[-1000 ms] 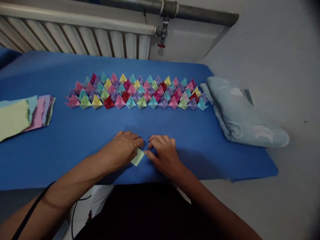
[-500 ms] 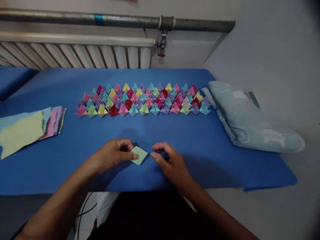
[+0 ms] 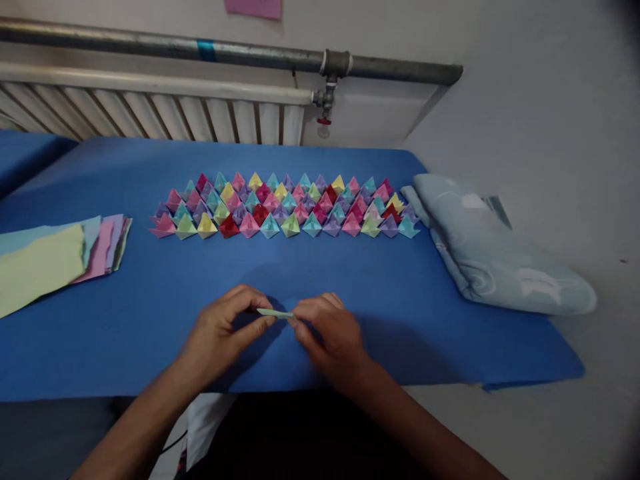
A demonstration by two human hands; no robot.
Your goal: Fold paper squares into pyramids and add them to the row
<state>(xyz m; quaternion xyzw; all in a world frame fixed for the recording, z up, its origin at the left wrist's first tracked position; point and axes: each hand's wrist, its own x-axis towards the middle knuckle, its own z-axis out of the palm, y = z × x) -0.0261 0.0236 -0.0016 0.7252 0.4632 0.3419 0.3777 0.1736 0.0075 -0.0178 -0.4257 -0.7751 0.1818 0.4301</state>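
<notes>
A small folded piece of light green paper (image 3: 276, 313) is held up above the blue surface, turned nearly edge-on to me. My left hand (image 3: 225, 330) pinches its left end between thumb and fingers. At its right end, the thumb and forefinger of my right hand (image 3: 327, 337) are closed on the paper too. Beyond my hands stand several rows of small folded paper boats (image 3: 290, 225) in pink, blue, green, yellow, purple and red.
A stack of torn coloured paper sheets (image 3: 43, 267) lies at the left on the blue-covered table (image 3: 150, 320). On the right is a folded pale blue cloth (image 3: 500, 253). Behind the table run a white radiator (image 3: 195, 120), a metal pipe (image 3: 260, 57) and a red-handled valve (image 3: 325, 121).
The green paper has tipped from lying face-on to nearly edge-on. My right hand has moved left and taken hold of its right end. The view has tilted slightly upward.
</notes>
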